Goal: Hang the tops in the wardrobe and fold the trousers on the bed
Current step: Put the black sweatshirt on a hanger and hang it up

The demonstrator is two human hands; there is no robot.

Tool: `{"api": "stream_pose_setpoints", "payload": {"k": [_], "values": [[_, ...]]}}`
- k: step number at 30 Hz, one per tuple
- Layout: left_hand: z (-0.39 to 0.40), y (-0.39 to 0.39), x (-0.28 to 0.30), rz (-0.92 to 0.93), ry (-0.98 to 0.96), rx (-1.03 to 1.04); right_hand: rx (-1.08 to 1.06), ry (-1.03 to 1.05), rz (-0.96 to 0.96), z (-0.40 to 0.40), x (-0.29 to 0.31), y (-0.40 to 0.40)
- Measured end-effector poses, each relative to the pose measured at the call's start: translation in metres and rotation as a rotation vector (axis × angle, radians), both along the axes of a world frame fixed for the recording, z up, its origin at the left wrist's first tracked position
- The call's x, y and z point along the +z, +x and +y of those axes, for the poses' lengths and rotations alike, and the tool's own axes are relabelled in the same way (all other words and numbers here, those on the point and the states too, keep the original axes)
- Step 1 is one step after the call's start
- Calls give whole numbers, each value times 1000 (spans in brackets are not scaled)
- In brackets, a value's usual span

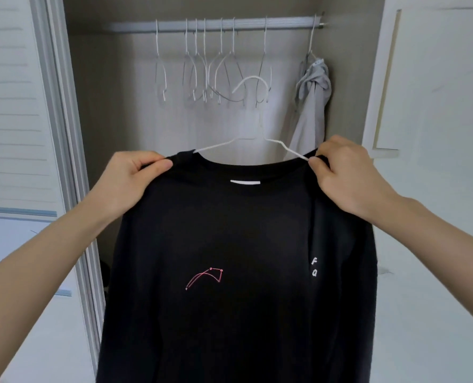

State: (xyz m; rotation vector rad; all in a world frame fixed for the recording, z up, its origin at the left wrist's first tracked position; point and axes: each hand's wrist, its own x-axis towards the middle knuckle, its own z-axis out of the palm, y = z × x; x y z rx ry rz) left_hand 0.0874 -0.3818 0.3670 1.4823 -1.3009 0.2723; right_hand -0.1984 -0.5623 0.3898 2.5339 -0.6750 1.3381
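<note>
Two bare forearms are reaching forward from the bottom corners, holding up a black long-sleeved top (229,258) that is filling the middle of the view in front of an open wardrobe (97,92). No trousers or bed are showing. The top is hanging on a white wire hanger (260,134), whose hook is rising above the neckline, well below the rail (216,24).

The left hand (130,183) is gripping the top's left shoulder, fingers curled into the cloth. The right hand (346,172) is pinching the right collar edge where the hanger wire is poking out, so that shoulder is probably not yet seated.

To finish well, the right hand should be drawing the collar over the wire end until both shoulders are sitting level, then one hand should be taking the hook.

On the rail, empty white hangers (210,73) are crowding the left and middle, and a grey garment (312,106) is hanging at the far right. The gap between them looks the freest spot. A louvred door (16,106) is bordering the left edge, a pale panel (428,78) the right, leaving the opening clear ahead.
</note>
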Motion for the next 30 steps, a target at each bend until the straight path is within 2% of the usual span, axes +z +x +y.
{"api": "stream_pose_setpoints", "payload": {"k": [2, 5, 8, 12, 16, 19, 22, 24, 26, 28, 30], "values": [[4, -2, 4, -50, 23, -28, 149, 108, -20, 3, 4, 5], [8, -6, 3, -24, -34, -31, 351, 329, 116, 4, 2, 15], [14, 0, 1, 84, -154, -10, 335, 448, 144, -8, -8, 17], [22, 12, -6, 150, -139, -30, 364, 546, 13, -17, -18, 14], [28, 26, -7, 211, -136, -57, 394, 723, 71, -19, -15, 12], [30, 37, -7, 266, -85, -73, 484, 891, 95, -15, -12, 8], [33, 48, -3, 326, 12, -152, 600, 1075, 13, -5, -6, 9], [34, 59, -1, 335, 57, -193, 591, 1100, -54, 0, 2, 11], [29, 74, -4, 322, 53, -115, 533, 1091, -122, 3, 13, 14], [17, 85, -4, 272, 39, 85, 475, 1096, -183, 9, 25, 18], [2, 81, -5, 210, 139, 127, 423, 1113, -213, 14, 35, 23]]}}
